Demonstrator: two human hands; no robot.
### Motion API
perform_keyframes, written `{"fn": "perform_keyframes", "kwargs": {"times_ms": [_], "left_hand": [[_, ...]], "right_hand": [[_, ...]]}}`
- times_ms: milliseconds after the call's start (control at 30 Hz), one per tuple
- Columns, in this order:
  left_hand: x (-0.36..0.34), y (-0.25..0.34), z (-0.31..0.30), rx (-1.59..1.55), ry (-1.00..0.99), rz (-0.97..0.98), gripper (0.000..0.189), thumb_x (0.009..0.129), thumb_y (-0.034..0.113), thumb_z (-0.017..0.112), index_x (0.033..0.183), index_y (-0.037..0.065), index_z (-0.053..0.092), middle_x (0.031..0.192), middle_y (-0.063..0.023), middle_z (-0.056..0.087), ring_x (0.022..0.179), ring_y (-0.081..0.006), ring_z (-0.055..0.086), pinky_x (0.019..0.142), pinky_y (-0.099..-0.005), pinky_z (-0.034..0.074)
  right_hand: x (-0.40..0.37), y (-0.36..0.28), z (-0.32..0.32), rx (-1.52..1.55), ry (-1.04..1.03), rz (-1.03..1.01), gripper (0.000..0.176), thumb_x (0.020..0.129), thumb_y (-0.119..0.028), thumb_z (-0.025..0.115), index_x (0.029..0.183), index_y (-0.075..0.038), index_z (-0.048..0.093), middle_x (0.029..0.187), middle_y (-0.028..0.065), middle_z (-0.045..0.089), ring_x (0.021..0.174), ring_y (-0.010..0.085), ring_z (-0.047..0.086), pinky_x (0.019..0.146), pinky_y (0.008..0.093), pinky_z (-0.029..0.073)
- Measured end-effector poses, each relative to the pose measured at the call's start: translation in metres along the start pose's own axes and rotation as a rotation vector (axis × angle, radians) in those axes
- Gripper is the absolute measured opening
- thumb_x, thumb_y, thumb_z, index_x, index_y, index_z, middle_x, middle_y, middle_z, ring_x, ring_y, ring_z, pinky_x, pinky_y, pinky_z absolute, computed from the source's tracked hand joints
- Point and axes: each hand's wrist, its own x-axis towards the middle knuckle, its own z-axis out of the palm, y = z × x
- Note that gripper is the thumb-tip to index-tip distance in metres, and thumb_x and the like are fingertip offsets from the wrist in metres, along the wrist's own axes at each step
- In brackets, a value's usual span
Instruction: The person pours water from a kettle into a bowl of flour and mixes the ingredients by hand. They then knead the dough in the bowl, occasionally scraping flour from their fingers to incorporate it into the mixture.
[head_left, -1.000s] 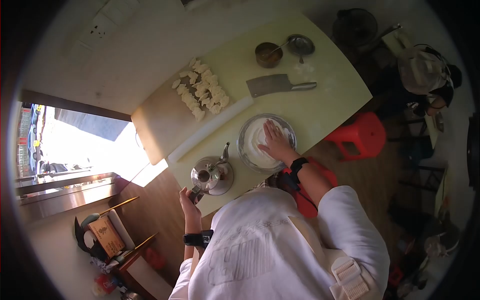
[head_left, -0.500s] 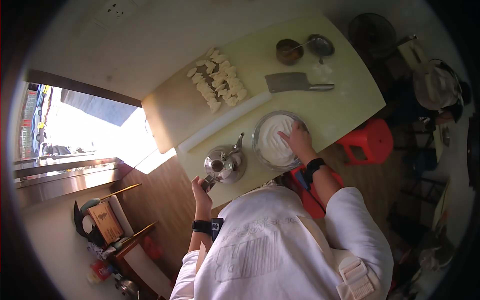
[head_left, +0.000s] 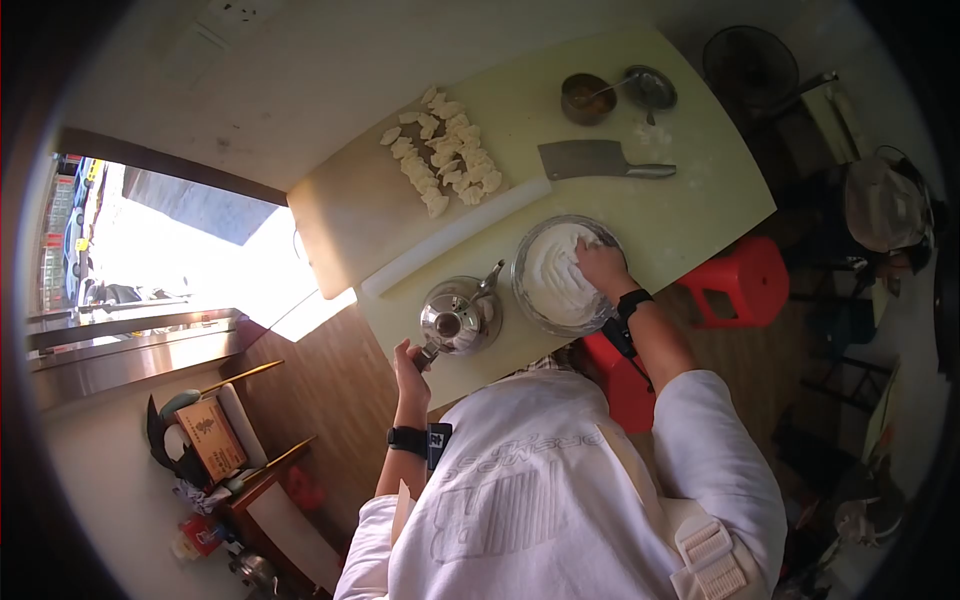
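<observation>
My left hand (head_left: 411,366) is wrapped round the dark handle of a shiny metal kettle (head_left: 452,322), whose spout points toward a glass bowl (head_left: 520,262). White flour (head_left: 556,275) fills the bowl. My right hand (head_left: 600,265) reaches over the bowl's right side, its fingers curled down into the flour; the fingertips are hidden, so what they grip cannot be made out. Beyond the bowl lie a long white rolling pin (head_left: 455,240) and a cleaver (head_left: 590,160). Pale dough pieces (head_left: 450,150) sit in rows at the back.
A metal pot (head_left: 588,99) and a ladle (head_left: 650,88) are at the table's (head_left: 700,190) back right. A red stool (head_left: 745,285) stands beyond its right edge. On the left are a bright window and a cardboard box (head_left: 211,438).
My right hand's fingers have curled deeper into the flour, and its surface looks more stirred. The kettle has turned slightly in my left hand. The whole view has shifted a little.
</observation>
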Motion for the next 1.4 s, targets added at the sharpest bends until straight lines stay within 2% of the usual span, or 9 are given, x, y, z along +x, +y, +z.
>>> {"fn": "perform_keyframes", "kwargs": {"times_ms": [333,400,467,533,667,967,1100,1333,1400], "left_hand": [[0.002,0.002,0.004,0.047,0.072,-0.029,0.037,0.073,0.036,0.043,0.081,0.000,0.049,0.063,-0.0073,0.050,0.055,-0.0137,0.045,0.053,-0.0239,0.035],[-0.002,0.005,0.008,0.068,0.108,-0.014,0.038,0.071,0.038,0.043,0.071,0.000,0.051,0.063,-0.0072,0.052,0.061,-0.0150,0.048,0.059,-0.0240,0.038],[-0.004,0.006,0.009,0.069,0.119,-0.030,0.041,0.075,0.034,0.042,0.096,-0.001,0.046,0.070,-0.0091,0.050,0.053,-0.0133,0.044,0.047,-0.0245,0.034],[-0.001,0.003,0.008,0.056,0.133,-0.008,0.040,0.076,0.034,0.042,0.095,0.000,0.047,0.070,-0.0088,0.049,0.052,-0.0132,0.044,0.046,-0.0244,0.034],[-0.021,0.017,0.034,0.082,0.321,0.071,0.037,0.076,0.034,0.042,0.093,0.001,0.048,0.065,-0.0068,0.048,0.049,-0.0120,0.043,0.044,-0.0233,0.033],[-0.010,0.008,0.020,0.126,0.251,0.116,0.036,0.074,0.034,0.045,0.089,0.001,0.049,0.066,-0.0074,0.047,0.048,-0.0112,0.042,0.041,-0.0228,0.031],[-0.003,0.002,0.008,0.154,0.284,0.090,0.038,0.072,0.036,0.046,0.089,0.002,0.048,0.069,-0.0075,0.047,0.050,-0.0115,0.042,0.042,-0.0229,0.031],[-0.016,0.009,0.025,0.132,0.443,0.072,0.037,0.069,0.036,0.050,0.087,0.004,0.045,0.070,-0.0054,0.048,0.054,-0.0107,0.043,0.043,-0.0217,0.031],[-0.015,0.007,0.026,0.122,0.484,0.091,0.035,0.070,0.036,0.050,0.084,0.005,0.046,0.067,-0.0045,0.048,0.052,-0.0104,0.043,0.042,-0.0215,0.030]], "right_hand": [[-0.017,-0.021,-0.003,0.499,-0.079,0.276,0.027,0.076,-0.021,0.044,0.087,0.002,0.049,0.066,0.0221,0.054,0.060,0.0338,0.055,0.055,0.0421,0.043],[-0.023,-0.025,0.007,0.969,-0.051,0.508,0.035,0.079,-0.032,0.043,0.083,0.002,0.049,0.059,0.0184,0.053,0.050,0.0278,0.053,0.047,0.0376,0.041],[-0.030,-0.030,0.005,1.186,-0.136,0.643,0.038,0.079,-0.037,0.043,0.083,-0.001,0.049,0.056,0.0117,0.049,0.044,0.0206,0.046,0.040,0.0326,0.038],[-0.030,-0.040,-0.017,1.493,-0.255,0.895,0.036,0.079,-0.042,0.042,0.084,-0.006,0.048,0.053,0.0018,0.042,0.036,0.0094,0.037,0.029,0.0231,0.028],[-0.031,-0.032,-0.010,1.603,-0.300,0.887,0.036,0.079,-0.042,0.042,0.086,-0.007,0.047,0.053,0.0018,0.041,0.035,0.0094,0.036,0.029,0.0226,0.028],[-0.004,0.016,-0.054,1.704,-0.099,0.981,0.032,0.080,-0.040,0.042,0.074,-0.008,0.045,0.047,-0.0001,0.034,0.031,0.0083,0.032,0.028,0.0226,0.025],[0.023,0.082,-0.048,1.997,0.012,0.754,0.033,0.081,-0.039,0.041,0.065,-0.009,0.039,0.044,-0.0005,0.030,0.031,0.0085,0.027,0.028,0.0222,0.020],[0.093,0.201,-0.032,1.682,0.216,1.033,0.032,0.081,-0.035,0.041,0.070,-0.006,0.046,0.049,-0.0010,0.030,0.038,0.0088,0.030,0.032,0.0227,0.025],[0.111,0.247,0.018,0.984,0.212,0.948,0.038,0.080,-0.033,0.040,0.085,0.004,0.048,0.070,0.0194,0.054,0.059,0.0307,0.054,0.051,0.0373,0.042]]}}
